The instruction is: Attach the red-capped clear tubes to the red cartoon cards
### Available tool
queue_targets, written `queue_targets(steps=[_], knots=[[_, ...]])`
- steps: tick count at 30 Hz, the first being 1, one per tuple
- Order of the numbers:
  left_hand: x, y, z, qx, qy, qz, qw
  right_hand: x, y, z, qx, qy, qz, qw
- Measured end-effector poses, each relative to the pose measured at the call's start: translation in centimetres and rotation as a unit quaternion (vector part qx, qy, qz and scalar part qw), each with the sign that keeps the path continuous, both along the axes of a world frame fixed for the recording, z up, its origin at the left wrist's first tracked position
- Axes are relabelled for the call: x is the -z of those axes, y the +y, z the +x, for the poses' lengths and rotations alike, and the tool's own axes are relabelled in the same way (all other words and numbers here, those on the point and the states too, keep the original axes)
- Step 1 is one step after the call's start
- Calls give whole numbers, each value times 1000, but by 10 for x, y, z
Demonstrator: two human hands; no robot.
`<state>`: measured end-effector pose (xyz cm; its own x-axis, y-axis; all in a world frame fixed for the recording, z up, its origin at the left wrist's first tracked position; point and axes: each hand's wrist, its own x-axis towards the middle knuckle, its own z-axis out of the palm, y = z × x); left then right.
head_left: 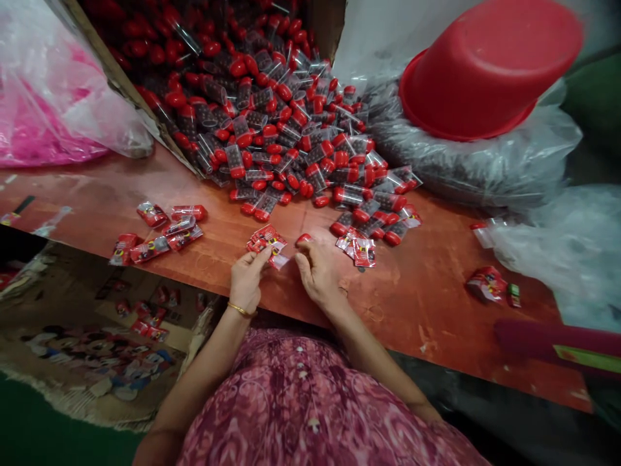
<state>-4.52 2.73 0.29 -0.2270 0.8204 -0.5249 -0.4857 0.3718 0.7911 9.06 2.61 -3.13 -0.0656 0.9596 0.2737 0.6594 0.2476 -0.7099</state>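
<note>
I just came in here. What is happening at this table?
A person works at a reddish-brown wooden table. Their left hand pinches small red printed packets, and their right hand is beside a red-capped clear plastic tube. A large heap of these tubes spills from a brown cardboard box, and more red packets lie on the tabletop.

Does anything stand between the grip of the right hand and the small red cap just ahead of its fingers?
Nothing visible does. The right hand sits just below the red cap on the orange tabletop. The red packets held by the left hand lie to the side, not between them.
</note>
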Motion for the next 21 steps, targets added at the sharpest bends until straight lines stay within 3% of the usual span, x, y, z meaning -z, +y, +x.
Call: queue_targets(steps=[3, 6, 10, 14, 17, 21], knots=[[-1, 7, -3, -11, -4, -6, 1000, 1, 9, 22, 22, -171, -16, 985], [-1, 9, -5, 6, -23, -16, 1000, 6, 10, 35, -10, -190, -41, 981], [-2, 7, -4, 23, -27, -12, 999, 0, -6, 41, -25, 42, -45, 998], [-4, 3, 0, 48, -13, 2, 999, -21, -26, 39, -26, 260, -149, 954], [-3, 0, 3, 66, -2, 23, 998, -32, -32, 35, -44, 322, -209, 922], [0, -4, 2, 87, 21, 61, 994, -33, -29, 32, -44, 347, -263, 899]])
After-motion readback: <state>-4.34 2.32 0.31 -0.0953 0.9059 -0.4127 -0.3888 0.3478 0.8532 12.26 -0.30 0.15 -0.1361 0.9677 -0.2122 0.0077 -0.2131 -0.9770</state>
